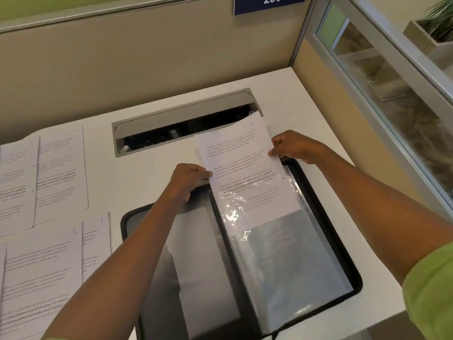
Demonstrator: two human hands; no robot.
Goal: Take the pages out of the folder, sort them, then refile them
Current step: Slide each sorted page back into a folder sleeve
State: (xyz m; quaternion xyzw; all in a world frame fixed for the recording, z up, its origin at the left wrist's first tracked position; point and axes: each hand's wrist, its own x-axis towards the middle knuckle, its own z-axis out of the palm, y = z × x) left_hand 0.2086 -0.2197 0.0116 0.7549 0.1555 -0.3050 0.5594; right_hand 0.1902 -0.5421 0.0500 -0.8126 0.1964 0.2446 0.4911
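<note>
Folder [124, 224] is a black zip-edged display book, lying open flat on the white worktop [282, 89] right in front of the person, with a grey inner pocket on the left half and clear plastic sleeves [294, 266] on the right half. One printed page [235, 153] is sitting halfway in the top sleeve: its lower part is under the shiny plastic and its upper part sticks out past the far edge of the folder, overlapping the open cable tray [181, 126] set into the worktop. Both hands are on that page. Left hand [188, 177] pinches the page's left edge with its fingers curled in, and right hand [294, 146] pinches the right edge a bit further up, thumb on top. Off to the left, more printed pages [56, 173] are laid out in overlapping rows on the worktop, and the nearer row [44, 266] has what look like a handwritten 8 and 9 in the top corners. Behind it all there's a beige partition [147, 65] with a blue sign [269, 3] reading 250, and a potted plant [438, 18] past the glass on the right.
</note>
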